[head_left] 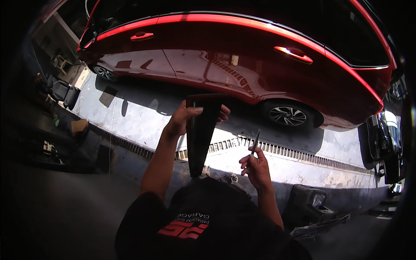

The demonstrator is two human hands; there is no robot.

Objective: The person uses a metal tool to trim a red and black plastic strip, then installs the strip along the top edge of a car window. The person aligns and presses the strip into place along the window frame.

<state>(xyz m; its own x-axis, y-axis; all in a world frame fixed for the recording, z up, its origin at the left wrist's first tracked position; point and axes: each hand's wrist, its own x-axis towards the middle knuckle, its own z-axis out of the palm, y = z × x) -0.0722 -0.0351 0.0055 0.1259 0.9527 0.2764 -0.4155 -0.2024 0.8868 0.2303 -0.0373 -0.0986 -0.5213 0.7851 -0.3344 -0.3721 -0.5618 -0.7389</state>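
Observation:
A long black tapered panel (201, 138), wide at its far end and narrow toward my body, is gripped in my left hand (178, 120). The thumb lies on its near face, and fingertips show past its right edge. Apart from it, to the right, my right hand (257, 169) pinches a slim dark pen-like tool (256, 139) that points up and away from me. Its exact kind is too small to tell. The tool's tip touches nothing that I can see.
Across the far side stands a red car (186, 60), with its wheel (287, 115) beyond my right hand. A drain grating (299, 154) crosses the pale floor. Dark seats (63, 89) stand far left, a dark box-like object (305, 201) near right.

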